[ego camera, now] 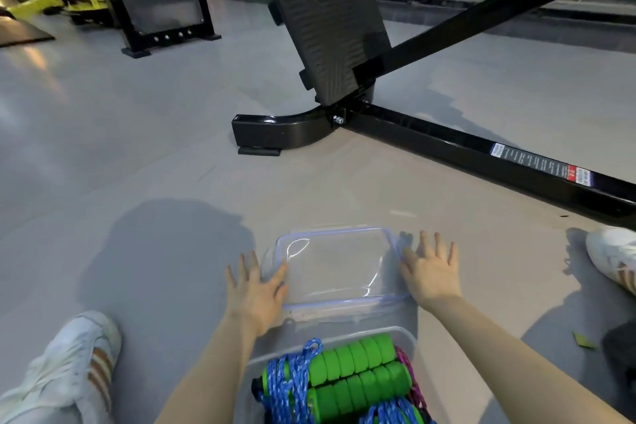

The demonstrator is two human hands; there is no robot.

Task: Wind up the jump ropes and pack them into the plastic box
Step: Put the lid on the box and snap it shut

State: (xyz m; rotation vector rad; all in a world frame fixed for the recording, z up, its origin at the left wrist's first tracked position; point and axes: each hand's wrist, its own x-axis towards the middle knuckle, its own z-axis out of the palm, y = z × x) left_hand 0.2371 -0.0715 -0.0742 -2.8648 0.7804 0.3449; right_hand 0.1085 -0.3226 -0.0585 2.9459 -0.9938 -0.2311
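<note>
A clear plastic box (406,337) sits on the floor between my forearms at the bottom of the view. Inside it lie wound jump ropes (358,379) with green ribbed foam handles, blue cord and a bit of pink cord. Just beyond the box lies its transparent lid (337,265) with a bluish rim, flat on the floor. My left hand (256,289) has spread fingers at the lid's left edge, the thumb touching it. My right hand (432,272) is spread flat at the lid's right edge.
A black gym machine (447,144) with a ribbed footplate (330,31) stands just beyond the lid, its base bar running to the right. My white sneakers sit at the lower left (65,365) and right edge (616,258). Grey floor lies to the left.
</note>
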